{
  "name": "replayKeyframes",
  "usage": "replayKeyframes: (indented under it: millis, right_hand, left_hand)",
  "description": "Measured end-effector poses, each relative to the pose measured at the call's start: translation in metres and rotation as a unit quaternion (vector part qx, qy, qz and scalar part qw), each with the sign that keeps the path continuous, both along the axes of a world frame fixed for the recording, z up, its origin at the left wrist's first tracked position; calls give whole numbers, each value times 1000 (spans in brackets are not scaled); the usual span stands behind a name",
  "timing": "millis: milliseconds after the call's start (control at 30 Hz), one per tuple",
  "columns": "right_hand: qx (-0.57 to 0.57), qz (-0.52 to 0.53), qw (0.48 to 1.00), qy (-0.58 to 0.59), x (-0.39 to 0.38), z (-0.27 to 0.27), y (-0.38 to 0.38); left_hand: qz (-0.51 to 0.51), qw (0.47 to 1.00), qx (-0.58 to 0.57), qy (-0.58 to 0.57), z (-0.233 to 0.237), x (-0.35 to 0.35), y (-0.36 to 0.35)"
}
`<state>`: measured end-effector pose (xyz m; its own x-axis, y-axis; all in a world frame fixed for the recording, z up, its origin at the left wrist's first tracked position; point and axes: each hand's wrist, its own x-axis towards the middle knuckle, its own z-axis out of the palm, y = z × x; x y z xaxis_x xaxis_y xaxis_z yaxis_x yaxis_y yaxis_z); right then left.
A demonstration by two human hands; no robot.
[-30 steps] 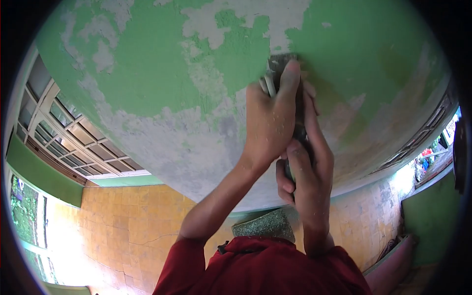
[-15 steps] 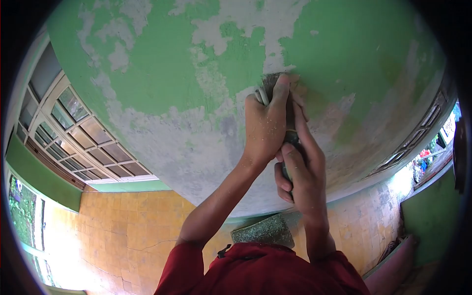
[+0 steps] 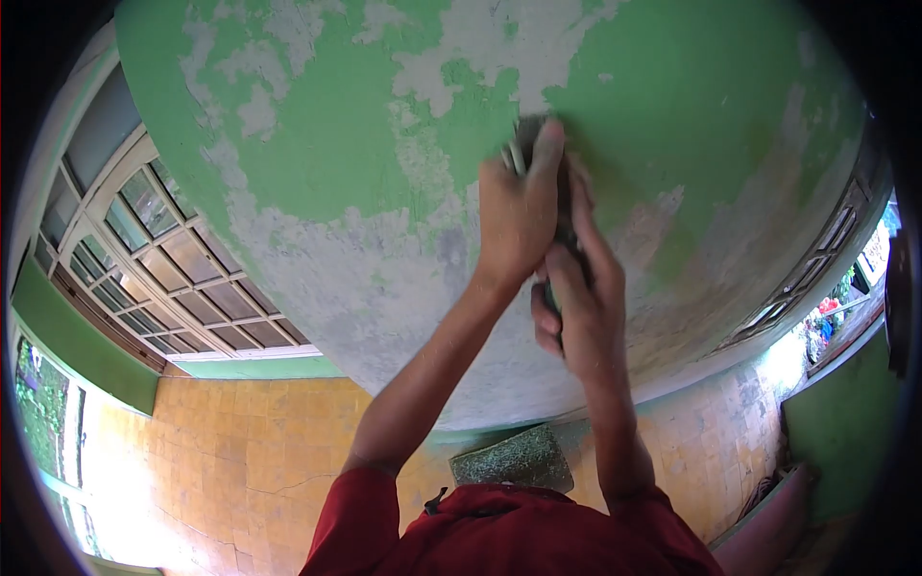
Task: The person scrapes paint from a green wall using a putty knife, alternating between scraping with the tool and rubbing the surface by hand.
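Observation:
Both hands are on a dark scraper [image 3: 529, 129], its flat end against the wall [image 3: 355, 278], where green paint gives way to bare grey patches. My left hand [image 3: 519, 216] is closed around the upper part of the tool, thumb pointing up along it. Something pale and narrow shows beside the left fingers; I cannot make out what it is. Lower down, my right hand [image 3: 591, 307] wraps the handle, which is mostly hidden by the fingers. Motion blurs the tool and fingertips a little.
Beneath the wall, a speckled dark green block or mat [image 3: 514, 459] lies on the yellow tiled floor [image 3: 279, 451]. White-framed glass doors [image 3: 163, 240] stand at left. A window opening [image 3: 797, 278] and a low green wall [image 3: 840, 422] are at right.
Both hands and the scraper have moved a short way up the wall. The view has shifted slightly. The grip of both hands stays the same.

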<state>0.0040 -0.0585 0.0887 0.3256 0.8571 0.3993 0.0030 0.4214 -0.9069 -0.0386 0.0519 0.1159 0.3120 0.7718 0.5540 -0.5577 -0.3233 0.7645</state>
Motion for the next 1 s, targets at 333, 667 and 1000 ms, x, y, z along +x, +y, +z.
replayKeyframes:
  millis: [333, 667, 1000]
  right_hand:
    - [8, -3, 1000, 10, -8, 20, -1]
    - [-14, -17, 1000, 9, -10, 2, -5]
    - [-35, -12, 999, 2, -7, 3, -4]
  left_hand:
    - [-19, 998, -19, 62, 27, -11, 2]
    - [-8, 1000, -1, 6, 3, 0, 4]
    - [6, 999, -46, 9, -9, 1, -2]
